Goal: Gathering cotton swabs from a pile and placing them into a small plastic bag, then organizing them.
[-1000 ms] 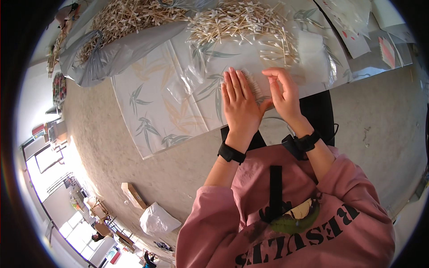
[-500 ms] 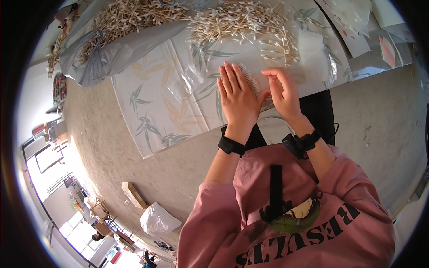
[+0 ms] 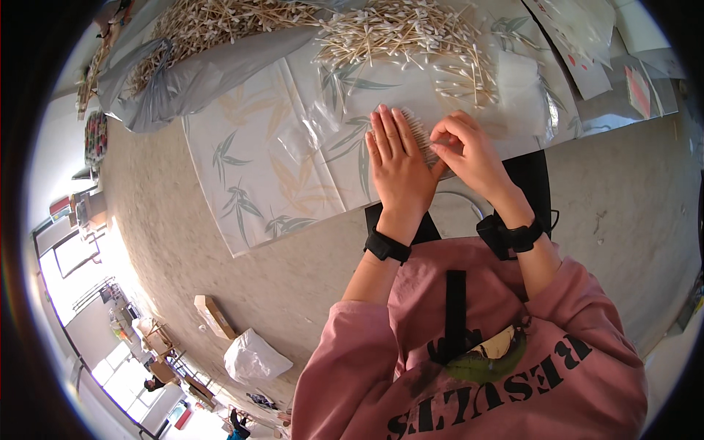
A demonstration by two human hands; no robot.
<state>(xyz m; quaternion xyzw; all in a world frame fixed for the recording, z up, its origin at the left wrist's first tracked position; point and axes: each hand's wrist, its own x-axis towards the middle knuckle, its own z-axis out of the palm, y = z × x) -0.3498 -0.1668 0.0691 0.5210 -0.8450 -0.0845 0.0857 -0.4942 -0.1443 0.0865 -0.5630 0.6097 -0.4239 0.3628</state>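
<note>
My left hand (image 3: 400,165) lies flat, fingers straight and together, pressing down on a short row of cotton swabs (image 3: 420,130) laid side by side on the leaf-patterned tablecloth (image 3: 257,169). My right hand (image 3: 473,154) is curled beside it, its fingertips pinching the right end of that row, close against my left forefinger. Both wrists wear black bands. A big loose pile of cotton swabs (image 3: 403,33) lies just beyond my hands.
A second swab heap (image 3: 198,22) sits on a grey plastic bag (image 3: 183,77) at the far left. Small clear bags (image 3: 323,121) lie left of my hands, a white sheet (image 3: 524,88) and papers (image 3: 587,44) to the right. Concrete floor (image 3: 220,271) lies below the table edge.
My right hand has drawn in toward my left fingers and now pinches the row of swabs. My left hand has stayed flat, shifting only slightly.
</note>
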